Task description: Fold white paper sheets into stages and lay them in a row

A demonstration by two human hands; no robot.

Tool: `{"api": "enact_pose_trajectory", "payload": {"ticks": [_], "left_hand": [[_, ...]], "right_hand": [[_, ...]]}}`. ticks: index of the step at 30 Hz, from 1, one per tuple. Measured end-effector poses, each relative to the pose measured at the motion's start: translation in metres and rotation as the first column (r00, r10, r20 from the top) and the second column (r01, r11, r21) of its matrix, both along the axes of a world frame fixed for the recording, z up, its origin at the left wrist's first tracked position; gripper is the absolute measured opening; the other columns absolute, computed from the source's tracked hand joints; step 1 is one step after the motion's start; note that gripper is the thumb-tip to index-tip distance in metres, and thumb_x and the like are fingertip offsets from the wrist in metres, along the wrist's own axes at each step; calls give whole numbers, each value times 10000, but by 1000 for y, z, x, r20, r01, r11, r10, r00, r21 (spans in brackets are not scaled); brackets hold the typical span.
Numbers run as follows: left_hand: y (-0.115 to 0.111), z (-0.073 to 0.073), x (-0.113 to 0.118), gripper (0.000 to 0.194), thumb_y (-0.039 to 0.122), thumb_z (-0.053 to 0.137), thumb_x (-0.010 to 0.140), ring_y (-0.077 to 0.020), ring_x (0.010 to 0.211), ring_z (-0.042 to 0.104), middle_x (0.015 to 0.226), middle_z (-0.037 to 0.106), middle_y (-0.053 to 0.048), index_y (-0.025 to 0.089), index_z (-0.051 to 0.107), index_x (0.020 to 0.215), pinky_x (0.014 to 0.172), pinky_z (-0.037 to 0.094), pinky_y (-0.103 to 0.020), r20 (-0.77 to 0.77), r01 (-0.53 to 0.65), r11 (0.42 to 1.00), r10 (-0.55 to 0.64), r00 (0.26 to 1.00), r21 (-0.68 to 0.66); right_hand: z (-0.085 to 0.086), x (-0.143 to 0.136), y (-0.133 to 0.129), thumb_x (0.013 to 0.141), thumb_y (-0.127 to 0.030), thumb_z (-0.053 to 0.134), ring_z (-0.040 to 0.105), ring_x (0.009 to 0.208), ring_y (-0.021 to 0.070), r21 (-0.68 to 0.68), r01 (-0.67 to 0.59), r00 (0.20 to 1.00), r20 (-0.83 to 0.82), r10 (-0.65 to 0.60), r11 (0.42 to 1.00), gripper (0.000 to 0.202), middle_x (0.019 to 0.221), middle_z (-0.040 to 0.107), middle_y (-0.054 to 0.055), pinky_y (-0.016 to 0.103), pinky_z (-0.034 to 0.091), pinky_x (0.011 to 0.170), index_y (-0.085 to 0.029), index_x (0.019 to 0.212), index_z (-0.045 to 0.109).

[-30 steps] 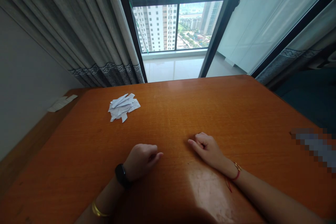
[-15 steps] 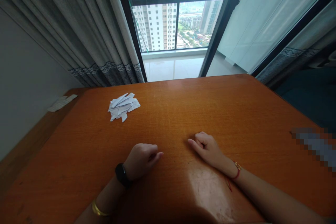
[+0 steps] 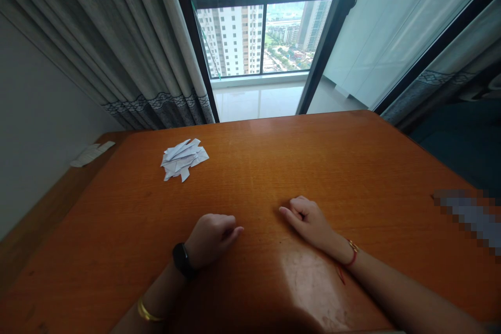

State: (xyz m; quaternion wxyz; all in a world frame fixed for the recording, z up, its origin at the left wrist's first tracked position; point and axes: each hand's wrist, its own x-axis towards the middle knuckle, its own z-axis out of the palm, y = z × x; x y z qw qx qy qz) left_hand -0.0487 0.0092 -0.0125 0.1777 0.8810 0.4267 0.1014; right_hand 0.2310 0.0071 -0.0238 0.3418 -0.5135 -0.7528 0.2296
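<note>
My left hand (image 3: 213,240) rests on the wooden table (image 3: 250,177) in a loose fist, thumb toward the right, with nothing visible in it. A black watch (image 3: 182,259) and a gold bangle (image 3: 146,310) circle that arm. To the right, my right hand (image 3: 307,222) also lies on the table with its fingers curled in and nothing seen in them. Round its wrist is a red cord bracelet (image 3: 354,253). A pile of folded white paper pieces (image 3: 183,159) lies beyond my left hand, apart from both hands.
Some pale papers (image 3: 92,154) lie at the table's far left, by the wall. A blurred, pixelated item (image 3: 469,216) is at the right edge. Behind the table hang grey curtains (image 3: 129,47) beside a glass door frame (image 3: 332,36).
</note>
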Motion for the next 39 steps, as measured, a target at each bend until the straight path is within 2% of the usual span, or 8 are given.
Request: {"api": "enact_pose_trajectory", "payload": {"ticks": [39], "left_hand": [[-1,1,0,327,346,423,925,-115,533,447,572,495,25,191,413,638,545,250,-269,-15,9,1000,-9,1000,2]], "right_hand": [[0,0,0,889,-318,489,341,517,112,-13,-11,1000,11,11,1000,436,503,335,-47,273,304,571,-203,544,248]]}}
